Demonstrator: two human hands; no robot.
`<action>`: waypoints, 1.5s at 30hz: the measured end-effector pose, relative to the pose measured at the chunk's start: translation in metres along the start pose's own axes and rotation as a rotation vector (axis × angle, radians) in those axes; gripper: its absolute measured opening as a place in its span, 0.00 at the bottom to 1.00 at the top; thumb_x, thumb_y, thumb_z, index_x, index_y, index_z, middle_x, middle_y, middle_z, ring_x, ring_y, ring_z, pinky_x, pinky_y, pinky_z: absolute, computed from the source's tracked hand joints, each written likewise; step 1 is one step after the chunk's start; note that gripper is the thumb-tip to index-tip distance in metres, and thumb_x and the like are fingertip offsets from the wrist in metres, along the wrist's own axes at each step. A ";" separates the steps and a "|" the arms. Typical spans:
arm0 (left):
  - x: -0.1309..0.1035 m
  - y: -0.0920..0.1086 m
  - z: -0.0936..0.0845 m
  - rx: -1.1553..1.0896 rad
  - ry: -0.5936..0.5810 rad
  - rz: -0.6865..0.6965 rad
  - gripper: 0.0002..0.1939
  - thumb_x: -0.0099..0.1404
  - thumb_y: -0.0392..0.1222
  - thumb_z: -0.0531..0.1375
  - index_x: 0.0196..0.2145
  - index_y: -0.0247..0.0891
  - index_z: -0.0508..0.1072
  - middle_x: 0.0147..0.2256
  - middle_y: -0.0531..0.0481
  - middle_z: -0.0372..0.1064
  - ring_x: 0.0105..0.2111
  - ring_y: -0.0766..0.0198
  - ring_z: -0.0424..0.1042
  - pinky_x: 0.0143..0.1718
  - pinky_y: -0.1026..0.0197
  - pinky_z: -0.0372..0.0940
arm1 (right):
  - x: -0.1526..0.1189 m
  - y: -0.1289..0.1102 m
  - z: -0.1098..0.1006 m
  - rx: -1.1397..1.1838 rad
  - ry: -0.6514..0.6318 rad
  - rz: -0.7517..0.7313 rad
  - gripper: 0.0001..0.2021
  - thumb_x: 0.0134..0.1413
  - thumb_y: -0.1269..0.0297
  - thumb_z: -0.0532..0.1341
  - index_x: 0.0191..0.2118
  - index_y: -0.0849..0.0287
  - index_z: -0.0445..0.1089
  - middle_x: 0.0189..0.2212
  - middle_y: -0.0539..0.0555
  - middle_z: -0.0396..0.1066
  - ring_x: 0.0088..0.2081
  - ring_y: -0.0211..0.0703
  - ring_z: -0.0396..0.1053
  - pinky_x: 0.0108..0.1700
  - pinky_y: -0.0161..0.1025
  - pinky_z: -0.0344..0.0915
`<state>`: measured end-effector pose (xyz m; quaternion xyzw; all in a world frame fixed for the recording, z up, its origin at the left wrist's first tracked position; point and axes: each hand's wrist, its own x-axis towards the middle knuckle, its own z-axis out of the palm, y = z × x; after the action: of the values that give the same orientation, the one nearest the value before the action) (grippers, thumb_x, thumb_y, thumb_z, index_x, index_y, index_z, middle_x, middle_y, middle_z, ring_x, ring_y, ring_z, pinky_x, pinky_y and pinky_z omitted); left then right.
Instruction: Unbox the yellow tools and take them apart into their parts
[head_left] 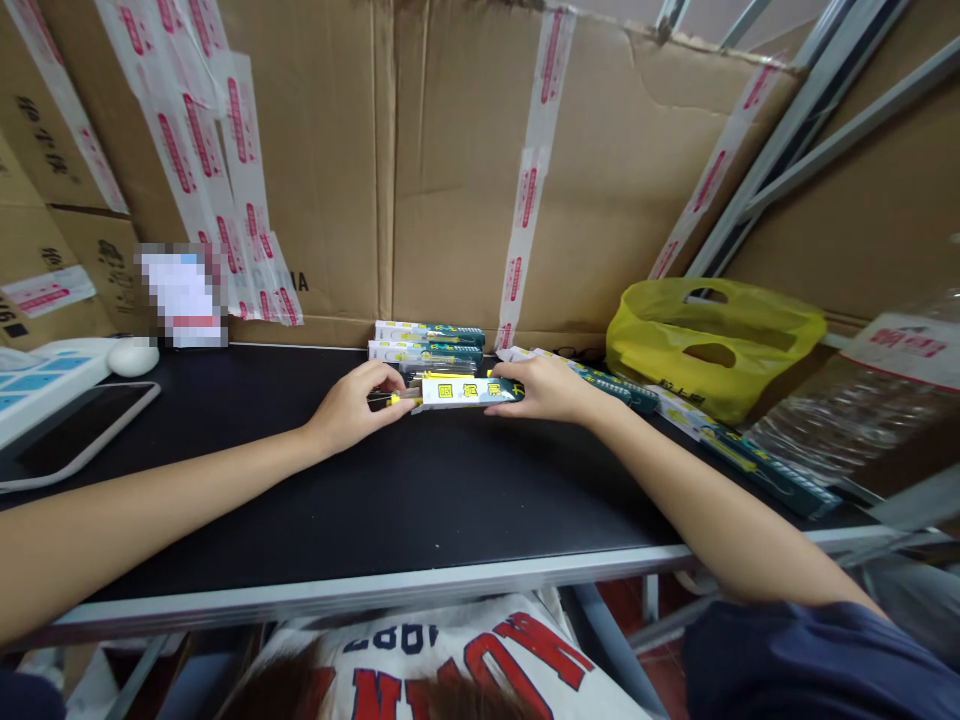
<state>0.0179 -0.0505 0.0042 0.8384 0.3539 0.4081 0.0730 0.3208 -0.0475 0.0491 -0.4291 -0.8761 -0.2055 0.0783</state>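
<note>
My right hand grips the right end of a narrow white, green and yellow printed box, held level just above the black tabletop. At the box's left end, the fingers of my left hand are pinched on thin sticks with yellow parts, which reach into that end. Their exact kind is too small to make out. Just behind the box lie more thin dark sticks with yellow parts. Two similar printed boxes rest farther back against the cardboard.
More narrow boxes lie in a slanting row at the right. Behind them are a yellow plastic bag and a large clear bottle. A phone and a white device with blue keys lie left. Cardboard walls the back.
</note>
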 end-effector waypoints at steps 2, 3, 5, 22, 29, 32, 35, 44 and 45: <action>-0.001 0.001 0.001 0.085 -0.048 0.067 0.13 0.61 0.51 0.58 0.37 0.39 0.71 0.40 0.48 0.66 0.41 0.58 0.67 0.43 0.57 0.63 | 0.000 -0.002 -0.001 0.025 0.004 -0.007 0.26 0.51 0.39 0.56 0.45 0.56 0.70 0.33 0.57 0.76 0.34 0.49 0.72 0.32 0.37 0.57; -0.001 0.001 0.001 0.105 -0.066 0.081 0.13 0.62 0.51 0.58 0.38 0.39 0.71 0.41 0.48 0.65 0.42 0.58 0.67 0.43 0.57 0.63 | 0.000 -0.002 -0.002 0.033 0.007 -0.009 0.26 0.51 0.39 0.56 0.45 0.56 0.70 0.33 0.57 0.75 0.34 0.49 0.72 0.33 0.37 0.57; -0.001 -0.001 0.002 0.109 -0.086 0.091 0.14 0.64 0.51 0.56 0.39 0.39 0.71 0.42 0.47 0.64 0.42 0.58 0.67 0.44 0.57 0.62 | 0.000 -0.002 -0.002 0.043 0.011 0.000 0.27 0.50 0.39 0.57 0.45 0.56 0.70 0.33 0.57 0.75 0.34 0.49 0.71 0.33 0.37 0.57; 0.006 -0.022 0.005 -0.344 0.089 -0.202 0.18 0.65 0.56 0.54 0.39 0.37 0.66 0.33 0.51 0.69 0.33 0.63 0.71 0.38 0.61 0.66 | -0.019 0.083 -0.019 0.170 0.011 0.326 0.21 0.43 0.47 0.65 0.40 0.55 0.71 0.35 0.54 0.75 0.34 0.46 0.70 0.33 0.37 0.61; 0.006 -0.023 0.007 -0.496 0.112 -0.222 0.19 0.64 0.57 0.56 0.38 0.37 0.65 0.32 0.51 0.69 0.29 0.67 0.70 0.34 0.62 0.67 | -0.031 0.117 -0.003 0.024 0.050 0.629 0.28 0.47 0.37 0.57 0.43 0.56 0.72 0.36 0.58 0.75 0.36 0.53 0.70 0.31 0.40 0.60; 0.006 -0.016 0.006 -0.527 0.072 -0.221 0.20 0.63 0.58 0.56 0.37 0.36 0.65 0.31 0.50 0.69 0.28 0.66 0.70 0.30 0.63 0.67 | -0.029 0.123 0.013 -0.030 0.040 0.673 0.29 0.50 0.38 0.55 0.46 0.57 0.71 0.40 0.60 0.74 0.40 0.55 0.70 0.34 0.41 0.62; 0.005 -0.011 0.004 -0.554 0.020 -0.211 0.20 0.62 0.59 0.57 0.35 0.36 0.66 0.30 0.49 0.70 0.27 0.65 0.70 0.26 0.64 0.66 | -0.027 0.128 0.028 -0.072 -0.001 0.652 0.29 0.53 0.40 0.54 0.48 0.59 0.71 0.46 0.62 0.72 0.45 0.55 0.69 0.38 0.42 0.64; 0.002 -0.009 0.003 -0.528 -0.120 -0.179 0.18 0.65 0.55 0.55 0.35 0.35 0.67 0.30 0.49 0.70 0.26 0.66 0.70 0.24 0.65 0.65 | -0.034 0.149 0.051 -0.066 -0.134 0.689 0.28 0.55 0.44 0.53 0.52 0.61 0.68 0.47 0.65 0.71 0.46 0.56 0.69 0.40 0.43 0.64; 0.002 -0.009 0.003 -0.525 -0.132 -0.177 0.18 0.65 0.55 0.54 0.35 0.35 0.66 0.31 0.49 0.70 0.27 0.66 0.70 0.24 0.65 0.65 | -0.035 0.150 0.053 -0.062 -0.144 0.682 0.29 0.56 0.44 0.52 0.53 0.62 0.68 0.48 0.66 0.70 0.46 0.57 0.69 0.39 0.44 0.64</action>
<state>0.0166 -0.0422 0.0001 0.7813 0.3024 0.4225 0.3458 0.4622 0.0322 0.0344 -0.7127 -0.6789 -0.1632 0.0672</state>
